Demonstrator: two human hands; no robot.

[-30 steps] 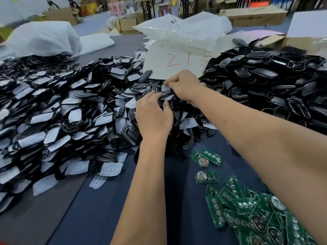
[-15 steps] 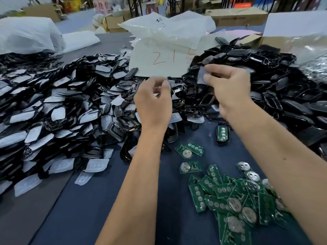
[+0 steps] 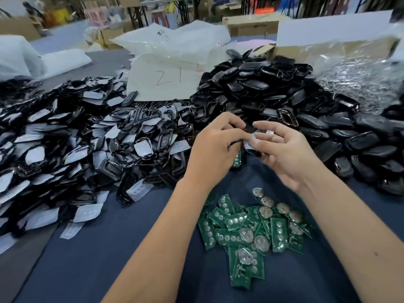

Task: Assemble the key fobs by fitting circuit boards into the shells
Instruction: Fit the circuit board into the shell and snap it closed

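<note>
Hands, back from the heaps: left hand (image 3: pixel 215 147) and right hand (image 3: pixel 284 149) now pinch one shell (image 3: pixel 251 147) together; board-fitting imminent.

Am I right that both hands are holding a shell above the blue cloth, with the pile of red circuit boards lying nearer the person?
Not quite: the circuit boards are green, not red, as the head view shows. The rest holds: the left hand and right hand hold a shell together above the blue cloth, with the boards nearer the person.
</note>
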